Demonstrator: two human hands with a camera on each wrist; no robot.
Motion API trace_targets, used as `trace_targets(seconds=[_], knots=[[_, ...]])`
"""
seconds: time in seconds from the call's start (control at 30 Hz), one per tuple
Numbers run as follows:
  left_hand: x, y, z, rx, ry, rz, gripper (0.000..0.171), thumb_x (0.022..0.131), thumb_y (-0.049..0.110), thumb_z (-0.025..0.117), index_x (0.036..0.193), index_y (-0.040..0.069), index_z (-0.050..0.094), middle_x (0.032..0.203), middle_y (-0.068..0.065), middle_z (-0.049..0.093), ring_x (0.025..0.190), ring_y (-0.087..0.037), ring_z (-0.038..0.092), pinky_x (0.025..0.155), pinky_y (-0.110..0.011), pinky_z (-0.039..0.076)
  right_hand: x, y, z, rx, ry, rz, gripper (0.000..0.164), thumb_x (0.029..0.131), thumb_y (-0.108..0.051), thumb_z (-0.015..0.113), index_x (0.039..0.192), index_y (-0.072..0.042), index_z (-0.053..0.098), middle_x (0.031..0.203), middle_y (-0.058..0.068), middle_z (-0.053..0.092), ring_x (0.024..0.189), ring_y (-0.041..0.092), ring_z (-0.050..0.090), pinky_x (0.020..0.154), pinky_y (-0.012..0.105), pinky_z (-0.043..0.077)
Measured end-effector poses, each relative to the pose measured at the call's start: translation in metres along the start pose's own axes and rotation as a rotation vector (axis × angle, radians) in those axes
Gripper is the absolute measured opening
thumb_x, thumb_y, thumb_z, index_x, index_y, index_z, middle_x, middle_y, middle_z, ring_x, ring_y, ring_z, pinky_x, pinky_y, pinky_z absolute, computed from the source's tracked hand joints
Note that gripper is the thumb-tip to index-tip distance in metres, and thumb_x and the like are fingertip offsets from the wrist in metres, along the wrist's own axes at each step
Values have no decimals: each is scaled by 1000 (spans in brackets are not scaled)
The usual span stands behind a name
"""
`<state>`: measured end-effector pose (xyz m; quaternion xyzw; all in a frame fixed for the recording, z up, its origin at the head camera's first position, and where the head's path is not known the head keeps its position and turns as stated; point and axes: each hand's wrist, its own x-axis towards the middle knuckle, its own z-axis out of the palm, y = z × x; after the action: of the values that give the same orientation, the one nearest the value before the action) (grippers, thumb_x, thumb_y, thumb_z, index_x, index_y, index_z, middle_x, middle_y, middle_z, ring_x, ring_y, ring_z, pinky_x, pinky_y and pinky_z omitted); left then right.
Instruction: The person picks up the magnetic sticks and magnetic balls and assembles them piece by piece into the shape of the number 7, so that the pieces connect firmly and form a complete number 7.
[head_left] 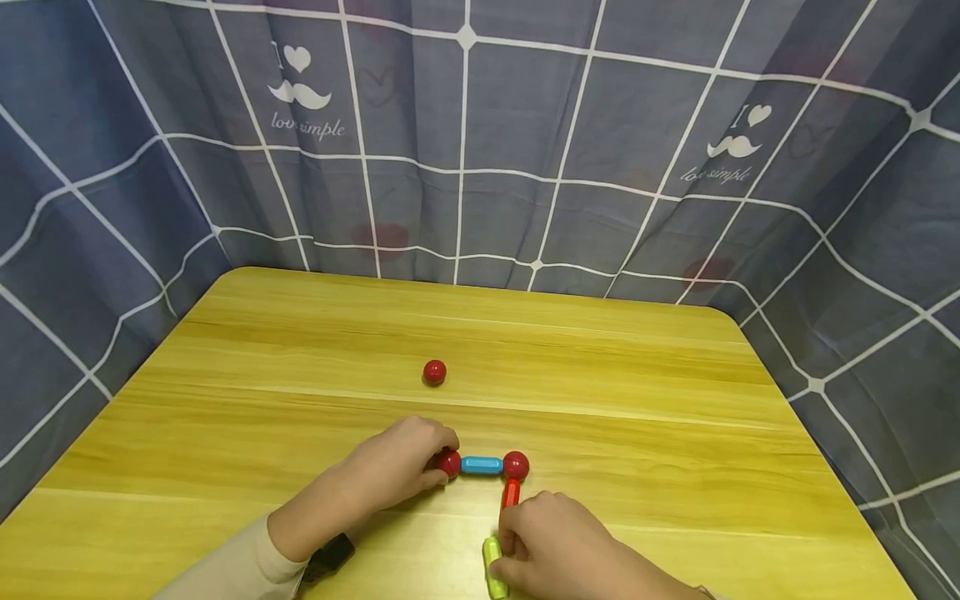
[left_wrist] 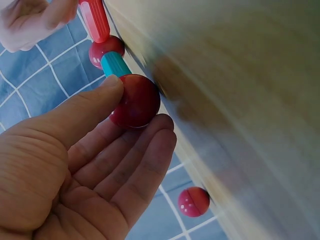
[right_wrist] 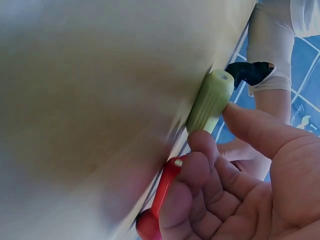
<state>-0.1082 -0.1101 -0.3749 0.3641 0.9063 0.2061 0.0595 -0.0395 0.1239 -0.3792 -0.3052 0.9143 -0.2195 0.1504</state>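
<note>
Between thumb and fingers, my left hand (head_left: 401,462) holds a red ball (left_wrist: 137,100) at the left end of a joined chain. From that ball a blue rod (head_left: 482,465) runs right to a second red ball (head_left: 516,465). A red rod (head_left: 510,492) extends from there toward me, its near end partly hidden by my right hand (head_left: 562,537). That hand pinches a yellow-green rod (right_wrist: 211,100) between thumb and index finger. The yellow-green rod lies close to the red rod's near end, with a gap between them in the right wrist view.
A loose red ball (head_left: 435,372) lies on the wooden table (head_left: 637,392), beyond my left hand. A dark strap (head_left: 330,557) is at my left wrist. Grey-blue checked curtains (head_left: 495,208) surround the table's back and sides.
</note>
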Motion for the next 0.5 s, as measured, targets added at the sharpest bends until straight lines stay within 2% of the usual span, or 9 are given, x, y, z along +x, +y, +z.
trace_targets(seconds=[0.2,0.5], knots=[[1,1,-1,3,-6,-6,16,81,15,81,86,10,67,72,11,54,64,-4,48,56,-20,42,3,-3,0,-21,-14,-26,21,81,-30,76,70,-27,59,53,-22,43,50,-3,43,48,18,37],[1,1,0,3,-6,-3,16,81,15,81,87,10,67,73,10,55,64,-4,48,56,-20,42,9,-7,1,-115,76,-87,19,77,-21,75,68,-26,59,55,-22,38,48,-3,36,44,17,31]])
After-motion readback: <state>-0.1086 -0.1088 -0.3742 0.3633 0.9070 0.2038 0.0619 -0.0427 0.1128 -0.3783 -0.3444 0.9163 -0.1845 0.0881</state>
